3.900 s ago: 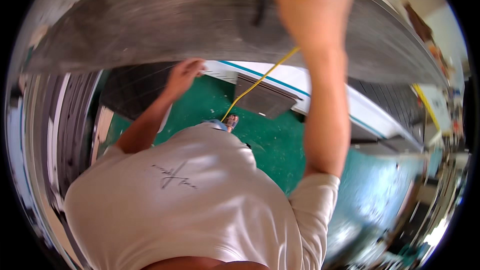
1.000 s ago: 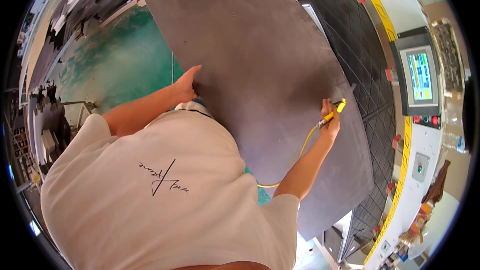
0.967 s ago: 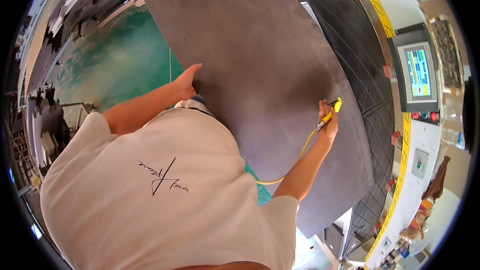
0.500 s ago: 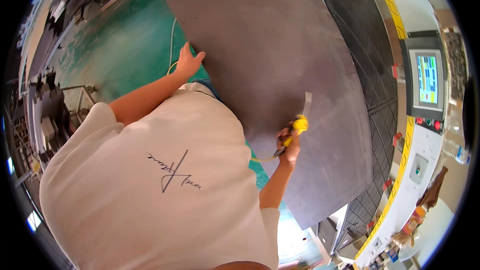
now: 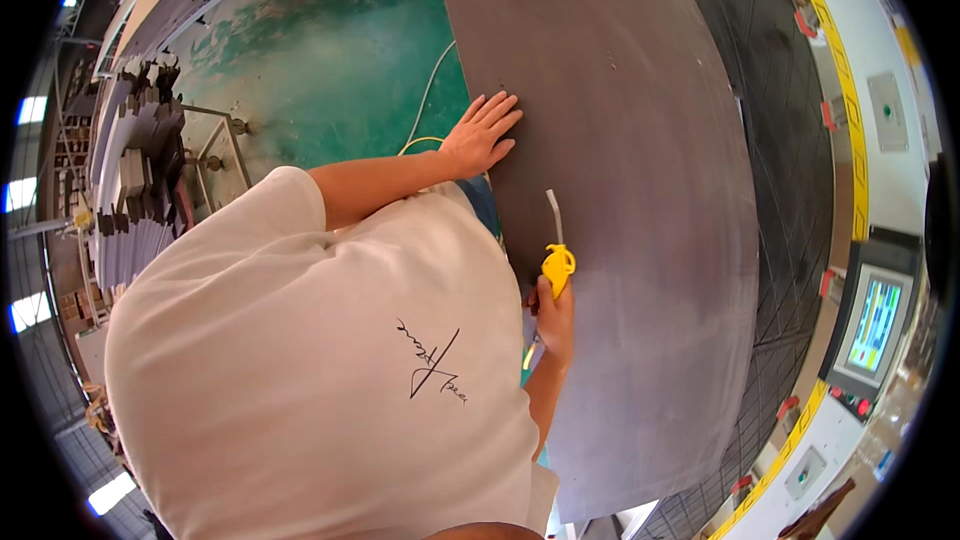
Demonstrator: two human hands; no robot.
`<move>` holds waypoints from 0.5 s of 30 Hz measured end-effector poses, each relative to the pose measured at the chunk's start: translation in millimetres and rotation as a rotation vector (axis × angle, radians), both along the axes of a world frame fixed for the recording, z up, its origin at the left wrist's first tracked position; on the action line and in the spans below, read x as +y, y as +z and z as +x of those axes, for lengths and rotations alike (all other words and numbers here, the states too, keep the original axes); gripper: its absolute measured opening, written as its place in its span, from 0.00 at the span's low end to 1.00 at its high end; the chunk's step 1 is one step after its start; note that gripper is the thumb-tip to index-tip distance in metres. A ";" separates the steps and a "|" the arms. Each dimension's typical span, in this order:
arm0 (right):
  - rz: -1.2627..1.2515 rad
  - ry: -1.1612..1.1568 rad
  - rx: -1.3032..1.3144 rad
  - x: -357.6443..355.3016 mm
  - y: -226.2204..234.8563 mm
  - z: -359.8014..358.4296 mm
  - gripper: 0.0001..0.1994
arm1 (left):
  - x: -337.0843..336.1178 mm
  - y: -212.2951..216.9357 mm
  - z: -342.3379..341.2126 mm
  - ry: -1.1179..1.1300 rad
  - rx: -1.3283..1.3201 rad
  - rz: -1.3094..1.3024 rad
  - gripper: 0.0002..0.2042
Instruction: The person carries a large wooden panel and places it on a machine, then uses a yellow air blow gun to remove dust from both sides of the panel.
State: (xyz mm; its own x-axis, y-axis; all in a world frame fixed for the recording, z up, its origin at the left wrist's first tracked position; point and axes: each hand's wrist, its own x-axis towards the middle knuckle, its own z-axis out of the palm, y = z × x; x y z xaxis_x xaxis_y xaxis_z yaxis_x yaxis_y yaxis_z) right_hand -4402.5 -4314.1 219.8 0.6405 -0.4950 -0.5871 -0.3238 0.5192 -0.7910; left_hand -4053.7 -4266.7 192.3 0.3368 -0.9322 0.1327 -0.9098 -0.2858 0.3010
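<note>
A large dark grey-brown sheet (image 5: 640, 200) spreads out before me. My left hand (image 5: 482, 135) lies at its near edge with the fingers stretched out over the surface, holding nothing. In my right hand (image 5: 555, 322) is a yellow air blow gun (image 5: 556, 268), the fingers wrapped round its handle. Its thin metal nozzle (image 5: 555, 210) points away over the sheet. Below the right hand a short piece of yellow hose (image 5: 530, 352) shows; the rest of it there is hidden by my arm and body.
Right of the sheet lies a dark lined machine bed (image 5: 795, 220), bordered by a panel with a yellow-marked strip (image 5: 855, 130) and a control screen (image 5: 872, 325). Green floor (image 5: 330, 80) stretches left, with a pale hose (image 5: 430, 90), a metal frame (image 5: 222, 150) and stacked sheets (image 5: 145, 190).
My view has shifted. My left hand has moved from the sheet's edge onto its surface, fingers extended. The blow gun has turned, so its yellow body shows more fully.
</note>
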 end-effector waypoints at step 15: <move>-0.028 0.137 0.053 -145.9 12.0 396.4 0.09 | -108.2 -11.0 451.3 0.112 -0.039 -0.059 0.29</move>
State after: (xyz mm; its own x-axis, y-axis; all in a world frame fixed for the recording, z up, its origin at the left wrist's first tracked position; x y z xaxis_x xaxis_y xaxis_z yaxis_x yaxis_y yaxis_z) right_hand -4006.1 -4459.9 231.8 0.6717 -0.4218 -0.6090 -0.4320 0.4448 -0.7846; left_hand -3602.3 -4374.9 181.3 0.4320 -0.8791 0.2016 -0.8845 -0.3692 0.2853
